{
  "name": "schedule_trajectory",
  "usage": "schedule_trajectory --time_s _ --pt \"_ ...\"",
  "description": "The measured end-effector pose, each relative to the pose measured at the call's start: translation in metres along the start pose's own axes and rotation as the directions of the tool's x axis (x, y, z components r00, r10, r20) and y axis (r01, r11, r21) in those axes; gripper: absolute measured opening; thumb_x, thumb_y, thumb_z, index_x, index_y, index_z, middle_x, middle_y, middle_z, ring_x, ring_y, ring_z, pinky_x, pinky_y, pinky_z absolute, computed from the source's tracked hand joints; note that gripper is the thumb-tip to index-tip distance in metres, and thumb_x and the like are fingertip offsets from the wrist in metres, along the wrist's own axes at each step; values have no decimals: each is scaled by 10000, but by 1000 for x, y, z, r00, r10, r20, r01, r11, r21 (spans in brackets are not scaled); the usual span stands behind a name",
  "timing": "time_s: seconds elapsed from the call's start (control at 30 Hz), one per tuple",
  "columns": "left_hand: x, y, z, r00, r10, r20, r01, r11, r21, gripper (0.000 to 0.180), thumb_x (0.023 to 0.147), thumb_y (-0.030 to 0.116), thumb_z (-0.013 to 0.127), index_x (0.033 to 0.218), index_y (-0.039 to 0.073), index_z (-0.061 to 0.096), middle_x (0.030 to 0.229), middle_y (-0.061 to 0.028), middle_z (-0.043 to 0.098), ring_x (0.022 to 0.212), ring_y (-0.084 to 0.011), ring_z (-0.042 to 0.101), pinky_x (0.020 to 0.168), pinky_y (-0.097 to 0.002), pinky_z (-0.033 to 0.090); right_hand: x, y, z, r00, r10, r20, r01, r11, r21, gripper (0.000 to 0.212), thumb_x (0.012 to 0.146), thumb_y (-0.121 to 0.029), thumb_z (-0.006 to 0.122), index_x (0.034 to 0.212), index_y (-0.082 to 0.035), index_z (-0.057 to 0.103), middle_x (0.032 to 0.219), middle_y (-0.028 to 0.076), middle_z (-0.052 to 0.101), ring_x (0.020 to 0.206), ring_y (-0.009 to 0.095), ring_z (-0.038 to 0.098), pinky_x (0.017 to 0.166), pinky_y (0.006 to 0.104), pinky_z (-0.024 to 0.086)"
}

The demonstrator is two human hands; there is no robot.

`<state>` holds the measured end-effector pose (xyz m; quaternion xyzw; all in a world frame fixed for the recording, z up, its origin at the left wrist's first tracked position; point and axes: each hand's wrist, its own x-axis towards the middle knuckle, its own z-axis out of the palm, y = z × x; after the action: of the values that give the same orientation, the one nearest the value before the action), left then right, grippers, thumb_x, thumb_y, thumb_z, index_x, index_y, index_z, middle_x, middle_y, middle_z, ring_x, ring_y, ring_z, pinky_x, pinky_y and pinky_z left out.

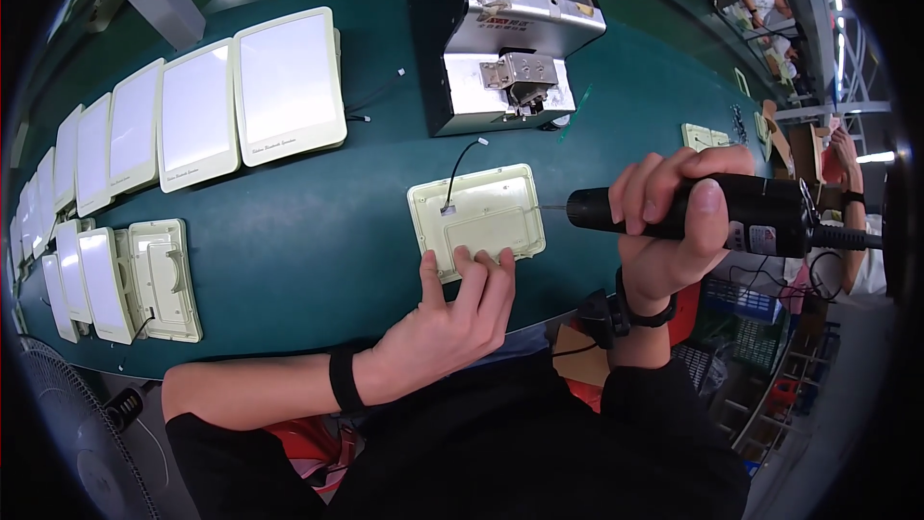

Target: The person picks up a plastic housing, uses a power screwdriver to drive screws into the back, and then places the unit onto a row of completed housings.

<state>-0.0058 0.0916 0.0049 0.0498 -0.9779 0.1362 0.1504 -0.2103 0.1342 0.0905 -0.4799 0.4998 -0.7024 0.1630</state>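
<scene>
A shallow cream plastic casing (474, 200) lies on the green tabletop in front of me, with a thin black cable (452, 173) rising from it to a small white plug. My left hand (452, 303) bends its fingers over the casing's near edge, pressing on it. In my right hand (679, 212) is a black electric screwdriver (712, 217), held level with its cord running off to the right. The thin bit points left and reaches the casing's right edge; whether it touches a screw is too small to tell.
Behind the casing stands a metal-and-black screw feeder (520, 48). White-faced panels (289, 82) line the left side in a row, with another cream back casing (166, 279) nearer. A fan (67, 424) is at lower left. Crates (746, 318) and another person's arm (849, 164) are at right.
</scene>
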Motion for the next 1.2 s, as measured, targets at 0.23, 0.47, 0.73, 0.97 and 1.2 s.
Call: schedule_trajectory --time_s 0.23,0.47,0.73,0.97,1.2 --pt "-6 10 -11 996 0 93 0 1000 -5 508 923 253 586 1348 -16 659 1204 -213 672 1134 -379 666 841 -487 630 1 3 3 1000 18 -9 -18 999 -38 198 1011 -252 562 1018 -82 462 629 42 438 471 144 414 471 336 400" --pt "-18 23 -15 986 4 164 -2 1000 -10 519 980 317 523 1422 52 582 1383 -325 614 1292 -488 601 921 -531 587 -2 8 1 999 -22 -25 22 1000 -18 194 1016 -244 557 1010 -79 457 627 42 434 468 151 414 472 334 403" --pt "-19 21 -10 993 24 113 -24 1000 -4 507 999 328 516 1425 55 546 1406 -356 590 1291 -502 602 945 -528 570 69 -14 48 970 -235 60 222 960 173 179 1005 -187 594 1048 -51 486 675 68 512 501 169 475 500 353 457" --pt "-23 22 -4 996 -27 87 26 1000 12 495 983 333 508 1384 52 579 1393 -320 622 1289 -501 601 943 -538 570 73 -6 52 994 -109 -28 112 986 127 174 995 -147 627 1051 -40 502 665 63 504 508 175 495 516 370 485" --pt "-25 18 0 1000 9 28 -13 994 112 489 972 348 514 1311 19 637 1359 -304 645 1262 -466 626 912 -533 587 6 -28 75 980 5 197 -49 974 220 265 1001 -255 648 1093 -82 469 659 69 499 501 171 473 505 362 463"
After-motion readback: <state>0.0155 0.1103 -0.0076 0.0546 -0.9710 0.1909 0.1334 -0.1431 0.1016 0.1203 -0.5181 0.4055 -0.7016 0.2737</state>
